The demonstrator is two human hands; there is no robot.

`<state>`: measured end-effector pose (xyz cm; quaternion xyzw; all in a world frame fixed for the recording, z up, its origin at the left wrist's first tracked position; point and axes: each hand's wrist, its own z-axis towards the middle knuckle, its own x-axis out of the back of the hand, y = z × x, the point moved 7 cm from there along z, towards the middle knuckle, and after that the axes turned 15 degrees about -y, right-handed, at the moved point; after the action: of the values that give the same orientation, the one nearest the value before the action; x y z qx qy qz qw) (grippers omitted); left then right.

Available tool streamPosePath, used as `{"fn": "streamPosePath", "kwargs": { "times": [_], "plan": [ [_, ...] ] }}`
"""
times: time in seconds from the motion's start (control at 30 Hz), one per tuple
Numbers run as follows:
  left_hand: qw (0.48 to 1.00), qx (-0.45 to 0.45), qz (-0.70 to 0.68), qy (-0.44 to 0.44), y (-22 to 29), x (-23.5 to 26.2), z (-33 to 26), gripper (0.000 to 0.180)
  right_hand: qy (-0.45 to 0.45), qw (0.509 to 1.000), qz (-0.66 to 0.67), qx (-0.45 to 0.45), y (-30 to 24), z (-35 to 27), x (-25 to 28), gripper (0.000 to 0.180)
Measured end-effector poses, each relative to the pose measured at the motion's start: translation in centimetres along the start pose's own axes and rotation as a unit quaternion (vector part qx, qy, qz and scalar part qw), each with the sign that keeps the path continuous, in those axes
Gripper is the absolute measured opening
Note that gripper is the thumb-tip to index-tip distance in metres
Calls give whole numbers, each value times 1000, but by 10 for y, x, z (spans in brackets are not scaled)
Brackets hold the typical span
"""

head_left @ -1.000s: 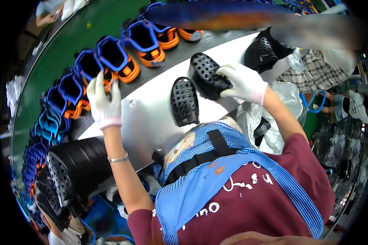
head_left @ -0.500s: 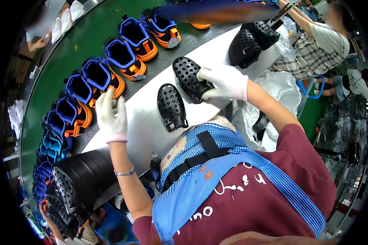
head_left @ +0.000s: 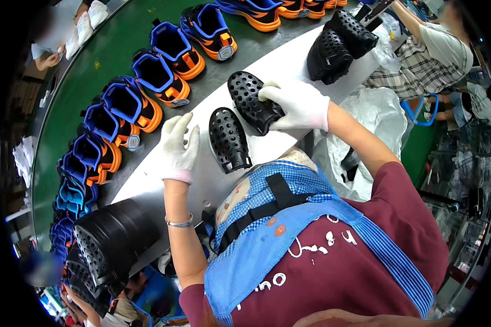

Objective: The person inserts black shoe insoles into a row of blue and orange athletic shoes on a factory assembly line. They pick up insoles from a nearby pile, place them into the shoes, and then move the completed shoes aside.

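Right hand (head_left: 300, 106) is grasping the heel end of one black insert (head_left: 248, 95), fingers on the near end, thumb side lower. Left hand (head_left: 179, 147) is hanging open and empty, fingers loosely spread, between the shoe row and the second insert (head_left: 226, 136); can't tell whether it is touching the table. Second insert is lying just left of the held one, toes pointing away from the body, no hand on it. Both inserts are resting on the pale metal table (head_left: 283, 65).

Further out: a nested stack (head_left: 123, 237) of inserts is sitting at lower left, and another cluster (head_left: 330, 54) is sitting at the table's far right. Blue-orange shoes (head_left: 172, 41) are lining the green belt (head_left: 101, 54), the near ones showing open collars. A clear bag (head_left: 373, 117) is hanging by the right forearm; a co-worker in a plaid skirt (head_left: 398, 60) is standing beyond.

Progress, judging only: two inserts are already lying apart from the stacks, one being handled, the other waiting; stack and cluster are remaining untouched. Finished count isn't showing.

Versus half a second ago: left hand is sitting further right, away from the shoe heels and nearer the second insert; right hand is keeping its hold; the two inserts are keeping their places side by side.
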<state>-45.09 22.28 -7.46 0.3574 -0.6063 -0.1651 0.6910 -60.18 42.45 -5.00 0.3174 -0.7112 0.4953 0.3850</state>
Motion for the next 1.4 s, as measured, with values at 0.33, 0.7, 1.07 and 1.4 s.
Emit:
{"fn": "streamPosePath", "kwargs": {
  "times": [0.33,0.7,1.07,1.4],
  "plan": [
    [878,-14,-472,-81,26,-2,1,51,96,986,40,131,-74,-15,62,55],
    [684,-89,-724,-15,-12,18,-21,42,-5,984,128,122,-142,67,31,59],
    [743,50,-667,29,-74,73,-18,31,54,992,-47,107,-169,161,31,42],
    [989,74,-11,127,-127,88,8,39,-138,987,-74,24,-161,274,55,54]
  ]
}}
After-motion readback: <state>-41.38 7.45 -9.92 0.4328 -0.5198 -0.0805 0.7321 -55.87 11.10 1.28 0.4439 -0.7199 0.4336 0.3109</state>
